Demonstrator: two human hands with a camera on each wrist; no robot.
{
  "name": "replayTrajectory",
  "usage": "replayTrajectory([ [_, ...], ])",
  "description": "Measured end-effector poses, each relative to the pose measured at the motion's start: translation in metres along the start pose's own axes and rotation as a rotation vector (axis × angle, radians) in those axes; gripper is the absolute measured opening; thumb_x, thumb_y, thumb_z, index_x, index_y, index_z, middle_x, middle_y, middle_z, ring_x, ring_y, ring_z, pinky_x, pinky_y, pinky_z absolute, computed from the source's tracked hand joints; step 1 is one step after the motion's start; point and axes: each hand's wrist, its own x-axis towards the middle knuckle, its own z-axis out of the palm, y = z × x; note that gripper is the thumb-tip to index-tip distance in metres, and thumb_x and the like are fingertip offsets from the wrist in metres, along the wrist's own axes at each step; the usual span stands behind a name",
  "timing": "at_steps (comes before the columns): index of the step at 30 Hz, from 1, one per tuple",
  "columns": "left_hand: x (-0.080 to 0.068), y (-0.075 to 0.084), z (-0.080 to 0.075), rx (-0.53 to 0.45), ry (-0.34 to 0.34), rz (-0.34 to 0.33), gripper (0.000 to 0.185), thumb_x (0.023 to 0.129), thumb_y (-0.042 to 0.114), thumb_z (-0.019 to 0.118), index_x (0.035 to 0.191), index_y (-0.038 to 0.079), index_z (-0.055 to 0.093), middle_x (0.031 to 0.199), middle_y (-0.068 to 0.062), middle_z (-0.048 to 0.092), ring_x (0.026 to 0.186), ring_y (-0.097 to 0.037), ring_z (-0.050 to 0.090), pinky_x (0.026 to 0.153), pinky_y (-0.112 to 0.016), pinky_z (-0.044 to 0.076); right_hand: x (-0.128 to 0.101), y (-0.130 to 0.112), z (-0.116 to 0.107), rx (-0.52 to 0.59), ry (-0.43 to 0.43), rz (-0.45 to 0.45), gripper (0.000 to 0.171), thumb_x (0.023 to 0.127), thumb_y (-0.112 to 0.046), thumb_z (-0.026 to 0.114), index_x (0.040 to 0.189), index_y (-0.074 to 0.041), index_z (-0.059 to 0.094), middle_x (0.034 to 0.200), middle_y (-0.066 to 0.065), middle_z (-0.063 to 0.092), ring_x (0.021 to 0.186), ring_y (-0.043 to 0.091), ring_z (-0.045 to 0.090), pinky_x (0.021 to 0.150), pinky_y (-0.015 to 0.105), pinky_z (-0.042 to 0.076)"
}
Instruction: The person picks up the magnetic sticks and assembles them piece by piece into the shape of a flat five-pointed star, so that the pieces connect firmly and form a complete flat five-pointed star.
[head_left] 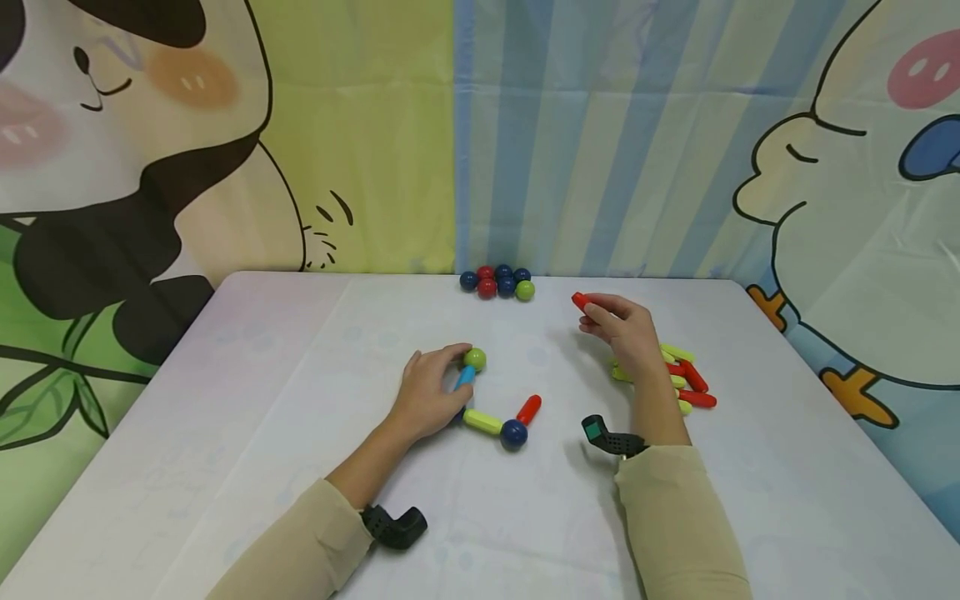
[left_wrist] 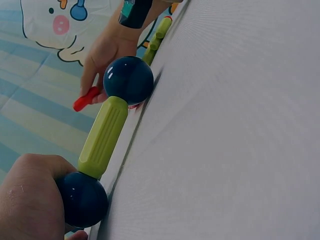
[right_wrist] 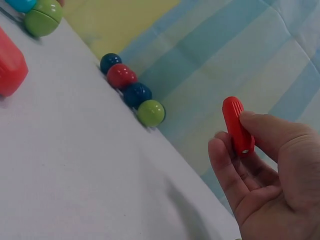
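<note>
My left hand [head_left: 431,387] holds a joined chain of magnetic sticks and balls on the table, its fingertips at a green ball [head_left: 475,359] and around a light blue stick [head_left: 466,377]. A dark blue ball [left_wrist: 82,200] shows beside that hand in the left wrist view. From it a yellow-green stick [head_left: 482,422] runs to another dark blue ball [head_left: 513,434], which bears a red stick [head_left: 529,408]. Raised above the table, my right hand [head_left: 618,329] pinches a loose red magnetic stick [right_wrist: 236,125] between thumb and fingers. A silvery spot marks its lower end.
Several blue, red and green balls [head_left: 506,287] sit grouped at the table's far edge. Beneath the right forearm lies a pile of red and yellow-green sticks [head_left: 696,398]. A printed cloth [head_left: 585,142] hangs behind the white table [head_left: 247,433].
</note>
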Motion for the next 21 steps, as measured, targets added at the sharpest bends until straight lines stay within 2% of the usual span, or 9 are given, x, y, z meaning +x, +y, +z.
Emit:
replayTrajectory([
  [4,0.000,0.000,0.000,-0.001,0.001,0.001,0.059,0.087,0.019,0.063,0.144,0.010,0.058,0.142,-0.007,0.065,0.141,-0.031,0.051,0.126,-0.063,0.011,0.002,0.000,0.008,-0.052,-0.044,0.023,0.046,0.098,-0.040,0.069,0.139,-0.017,0.064,0.138,0.006,0.058,0.107,0.017,0.069,0.097,0.021,0.055],
  [8,0.000,0.000,0.001,0.003,0.002,-0.002,0.058,0.087,0.019,0.064,0.144,0.011,0.058,0.142,-0.007,0.065,0.141,-0.031,0.051,0.126,-0.063,0.011,0.003,-0.002,0.020,-0.127,-0.119,0.035,0.044,0.099,-0.038,0.068,0.137,-0.017,0.065,0.136,0.009,0.061,0.110,0.021,0.068,0.106,0.031,0.053],
  [11,0.001,0.000,0.001,0.002,0.000,-0.007,0.058,0.087,0.019,0.064,0.144,0.011,0.058,0.142,-0.007,0.065,0.142,-0.031,0.051,0.126,-0.063,0.011,0.002,-0.003,0.029,-0.155,-0.176,0.034,0.040,0.100,-0.033,0.068,0.135,-0.015,0.066,0.134,0.011,0.062,0.109,0.023,0.070,0.103,0.031,0.054],
  [16,0.000,0.002,0.000,-0.005,-0.007,-0.012,0.059,0.087,0.020,0.064,0.145,0.011,0.058,0.143,-0.007,0.065,0.142,-0.031,0.051,0.127,-0.062,0.010,0.000,0.001,0.037,-0.222,-0.250,0.016,0.036,0.098,-0.032,0.069,0.130,-0.016,0.070,0.125,0.012,0.069,0.102,0.026,0.070,0.090,0.028,0.057],
  [21,0.000,0.003,-0.001,0.001,-0.005,-0.017,0.059,0.087,0.020,0.064,0.145,0.010,0.058,0.143,-0.008,0.065,0.142,-0.031,0.051,0.127,-0.062,0.010,0.003,0.005,0.045,-0.282,-0.299,-0.005,0.033,0.098,-0.034,0.070,0.126,-0.016,0.073,0.104,0.010,0.073,0.088,0.026,0.065,0.078,0.028,0.054],
])
